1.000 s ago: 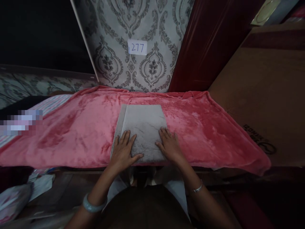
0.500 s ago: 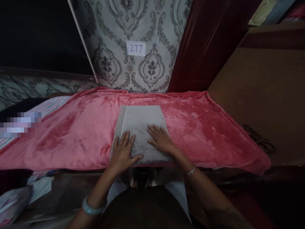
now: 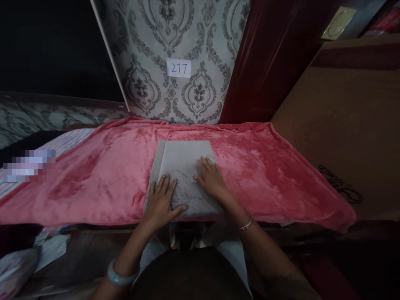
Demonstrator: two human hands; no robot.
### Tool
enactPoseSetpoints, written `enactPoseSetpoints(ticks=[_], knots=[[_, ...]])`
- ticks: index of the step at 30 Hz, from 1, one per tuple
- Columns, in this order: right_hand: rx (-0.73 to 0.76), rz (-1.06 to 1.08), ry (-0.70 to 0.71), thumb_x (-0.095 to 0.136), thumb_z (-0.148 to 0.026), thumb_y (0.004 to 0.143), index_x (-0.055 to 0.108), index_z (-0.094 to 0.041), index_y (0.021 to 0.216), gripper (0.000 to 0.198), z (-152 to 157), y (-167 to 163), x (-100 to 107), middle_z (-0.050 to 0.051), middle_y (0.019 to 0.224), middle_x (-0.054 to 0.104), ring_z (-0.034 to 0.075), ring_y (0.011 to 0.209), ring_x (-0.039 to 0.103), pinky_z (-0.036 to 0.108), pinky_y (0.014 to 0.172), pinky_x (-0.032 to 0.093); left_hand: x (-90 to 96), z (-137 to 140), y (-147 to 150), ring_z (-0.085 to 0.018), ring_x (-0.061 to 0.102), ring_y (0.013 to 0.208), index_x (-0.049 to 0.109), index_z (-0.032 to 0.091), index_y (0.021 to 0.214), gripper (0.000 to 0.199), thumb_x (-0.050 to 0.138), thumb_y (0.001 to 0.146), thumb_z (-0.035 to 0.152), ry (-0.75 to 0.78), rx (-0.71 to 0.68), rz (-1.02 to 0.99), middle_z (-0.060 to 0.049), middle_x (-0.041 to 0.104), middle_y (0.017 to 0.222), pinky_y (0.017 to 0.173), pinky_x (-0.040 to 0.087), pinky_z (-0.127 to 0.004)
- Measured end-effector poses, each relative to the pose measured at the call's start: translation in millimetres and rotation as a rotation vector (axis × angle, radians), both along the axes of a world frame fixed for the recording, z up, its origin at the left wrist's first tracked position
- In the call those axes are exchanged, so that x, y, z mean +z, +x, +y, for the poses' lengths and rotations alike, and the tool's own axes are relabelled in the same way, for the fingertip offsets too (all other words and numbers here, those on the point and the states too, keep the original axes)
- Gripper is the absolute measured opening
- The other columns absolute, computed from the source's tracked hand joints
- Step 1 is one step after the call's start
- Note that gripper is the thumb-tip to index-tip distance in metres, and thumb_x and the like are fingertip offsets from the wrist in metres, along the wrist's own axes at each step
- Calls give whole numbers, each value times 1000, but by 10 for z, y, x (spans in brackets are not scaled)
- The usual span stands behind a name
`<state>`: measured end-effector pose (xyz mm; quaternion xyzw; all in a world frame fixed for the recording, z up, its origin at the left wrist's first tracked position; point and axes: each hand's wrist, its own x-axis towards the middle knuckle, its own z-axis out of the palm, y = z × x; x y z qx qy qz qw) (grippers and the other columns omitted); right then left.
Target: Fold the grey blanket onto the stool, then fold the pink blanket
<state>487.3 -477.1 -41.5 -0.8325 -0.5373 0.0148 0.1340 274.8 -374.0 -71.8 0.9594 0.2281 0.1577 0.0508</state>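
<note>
A flat grey plush rectangle (image 3: 187,156), with a seam or fold line along its left side, lies on a pink fleece blanket (image 3: 106,175). Whether it is a soft-covered album or a folded cloth I cannot tell. My left hand (image 3: 161,202) rests flat on its lower left part, fingers spread and thumb out to the right. On the right part lies my right hand (image 3: 211,177), palm down, its fingers extended towards the upper edge. Neither hand grips anything. Faint marks in the pile show between the two hands.
A dark screen (image 3: 56,50) stands at the back left. Patterned wallpaper holds a card (image 3: 179,68) reading 277. At the right stand a dark red panel (image 3: 262,62) and a large cardboard box (image 3: 353,116). A striped cloth (image 3: 70,137) shows at the left.
My right hand has slid slightly up and right across the grey plush surface. My left hand stays in place. The view has shifted a little.
</note>
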Motion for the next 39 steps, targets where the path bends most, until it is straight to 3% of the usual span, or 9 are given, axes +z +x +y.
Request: enactPoseSetpoints(ticks=[4,9,15,21,25,30,39], knots=[[77,-2,0,35,-47,100,28,-20,157,63,1,-190,-126,8,165,18,27,153,9,54,122,10,3,-3,-16,-37,29,147,43,16,149,90,61,78,68,5,3,15,-21,31,159,117,22,-62],[80,-8,15,35,-48,100,29,-20,157,63,-20,-180,-157,7,165,18,27,153,9,54,122,11,85,51,17,-38,29,147,40,19,151,85,56,83,67,10,-28,59,-20,35,158,117,22,-63],[78,5,54,35,-47,101,31,-21,156,61,-16,-178,-159,6,164,21,27,153,12,53,122,12,299,225,379,-31,33,147,36,18,153,74,42,93,60,-18,-178,97,-17,38,157,118,27,-53],[84,24,40,33,-41,101,27,-18,157,62,-12,-154,-152,7,164,22,25,153,12,51,123,13,115,372,565,-30,25,150,35,16,153,76,44,92,60,60,-221,73,-20,30,159,120,19,-57],[101,34,-19,34,-49,100,25,-18,158,66,27,8,-100,6,165,18,27,153,10,50,123,12,84,347,525,-30,23,150,34,14,153,75,43,93,59,69,-202,80,-20,28,160,120,19,-58],[-13,68,-85,35,-51,100,21,-18,159,68,132,371,-51,8,166,15,28,153,10,54,120,17,167,311,512,-31,21,151,34,13,153,76,41,94,59,54,-191,117,-20,26,161,120,19,-57],[-91,135,-40,33,-43,101,23,-18,158,63,151,670,-174,8,166,12,26,152,16,50,120,21,154,339,510,-31,20,151,31,15,155,78,39,94,63,43,-178,144,-19,23,162,121,18,-57]])
